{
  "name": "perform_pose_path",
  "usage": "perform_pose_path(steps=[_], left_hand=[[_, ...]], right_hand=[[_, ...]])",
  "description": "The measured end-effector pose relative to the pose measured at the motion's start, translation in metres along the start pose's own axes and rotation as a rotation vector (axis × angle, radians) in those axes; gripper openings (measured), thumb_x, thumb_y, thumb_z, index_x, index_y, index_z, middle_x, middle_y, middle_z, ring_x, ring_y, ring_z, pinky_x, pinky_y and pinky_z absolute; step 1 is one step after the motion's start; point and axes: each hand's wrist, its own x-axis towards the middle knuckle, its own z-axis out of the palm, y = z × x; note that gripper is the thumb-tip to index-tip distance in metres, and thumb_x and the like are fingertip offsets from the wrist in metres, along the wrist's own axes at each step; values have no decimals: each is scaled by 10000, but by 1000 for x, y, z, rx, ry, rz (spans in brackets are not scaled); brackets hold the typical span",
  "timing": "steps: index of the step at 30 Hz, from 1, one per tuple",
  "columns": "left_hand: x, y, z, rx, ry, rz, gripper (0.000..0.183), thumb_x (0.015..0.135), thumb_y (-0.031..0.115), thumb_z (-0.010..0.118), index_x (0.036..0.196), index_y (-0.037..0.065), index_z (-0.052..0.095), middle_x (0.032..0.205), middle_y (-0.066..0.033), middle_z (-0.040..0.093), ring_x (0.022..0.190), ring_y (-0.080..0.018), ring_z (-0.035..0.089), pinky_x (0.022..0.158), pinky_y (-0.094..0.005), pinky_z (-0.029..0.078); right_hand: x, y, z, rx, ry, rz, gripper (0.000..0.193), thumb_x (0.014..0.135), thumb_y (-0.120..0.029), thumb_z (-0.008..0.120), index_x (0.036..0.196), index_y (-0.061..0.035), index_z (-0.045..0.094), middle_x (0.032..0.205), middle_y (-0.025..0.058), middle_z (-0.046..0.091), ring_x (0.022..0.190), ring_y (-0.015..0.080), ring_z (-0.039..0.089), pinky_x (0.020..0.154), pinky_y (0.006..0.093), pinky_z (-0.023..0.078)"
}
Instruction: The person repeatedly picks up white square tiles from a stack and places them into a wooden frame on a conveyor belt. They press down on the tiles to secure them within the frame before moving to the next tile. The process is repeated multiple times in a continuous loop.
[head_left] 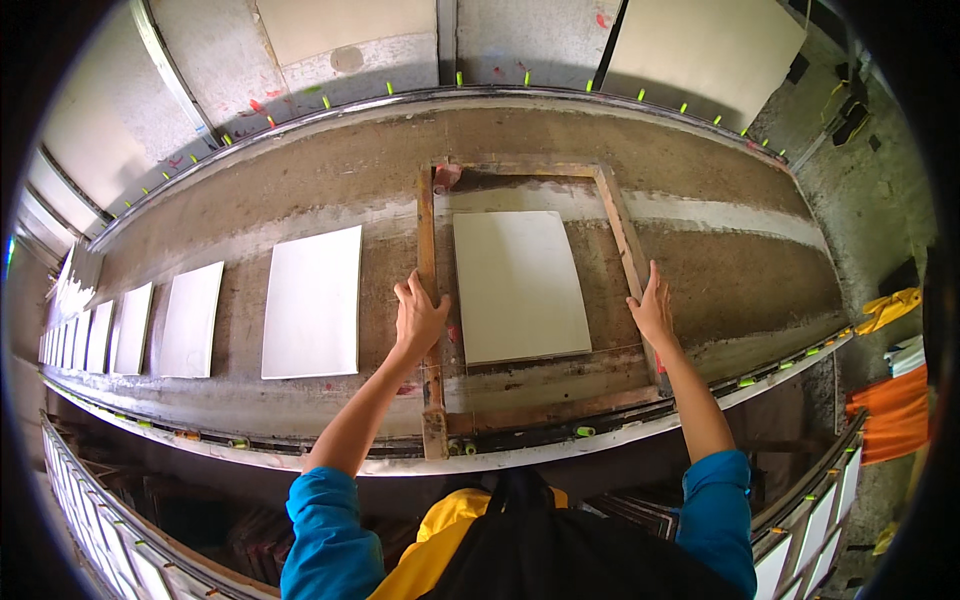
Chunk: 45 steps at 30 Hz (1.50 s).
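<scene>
A wooden frame [427, 232], the size of a printing screen, lies on or just above the long table, around a white sheet [522, 288]. Its inside looks see-through; whether mesh is stretched across it I cannot tell. My left hand [419, 318] grips the left bar, and my right hand [654, 312] clasps the right bar with its thumb on the inner side. At the frame's far left corner sits a small reddish piece [446, 178]. To the left of the frame, another white sheet [313, 302] lies flat.
Several more white sheets [192, 320] run in a row to the table's far left end. Small yellow-green pegs [459, 79] line the rails along both long edges of the brown-stained table [735, 282]. Orange cloth [889, 418] and yellow cloth [888, 310] hang at the right.
</scene>
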Motion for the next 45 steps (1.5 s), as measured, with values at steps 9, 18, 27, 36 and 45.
perform_pose_path(steps=[9, 18, 27, 36, 45], left_hand=[[30, 34, -29, -88, 51, -37, 525, 763, 194, 530, 1199, 10, 302, 1096, -273, 337, 887, -451, 507, 776, -469, 440], [29, 186, 15, -90, 308, 171, 631, 734, 236, 562, 1247, -15, 294, 1110, -301, 400, 983, -431, 474, 849, -436, 402], [-22, 299, 152, -66, 155, 60, 634, 745, 222, 549, 1282, 15, 282, 1142, -254, 404, 1023, -385, 466, 852, -418, 409], [-22, 264, 196, 22, 154, -57, 613, 740, 236, 578, 1265, 25, 343, 1166, -197, 423, 1040, -341, 461, 886, -396, 388], [-29, 250, 218, 96, 139, -38, 636, 718, 230, 613, 1259, 20, 353, 1200, -150, 418, 1108, -296, 380, 957, -383, 321]], right_hand=[[39, -24, -58, 220, -195, 108, 882, 740, -61, 609, 1366, -165, -2, 1271, 243, 369, 1084, 375, 459, 868, 406, 395], [119, 121, -151, 93, 229, -300, 792, 738, -72, 593, 1341, -68, 79, 1153, 303, 440, 980, 410, 507, 805, 442, 418], [116, 305, -138, 243, -48, -166, 834, 712, -87, 610, 1343, -41, 68, 1235, 275, 388, 1103, 378, 441, 928, 404, 349], [109, 313, -126, 287, -87, -238, 760, 770, -93, 587, 1348, -84, 95, 769, 222, 586, 686, 342, 592, 630, 426, 447], [95, 330, -92, 235, 120, -364, 729, 747, -19, 599, 1331, -76, 166, 1131, 225, 432, 1047, 349, 419, 933, 453, 284]])
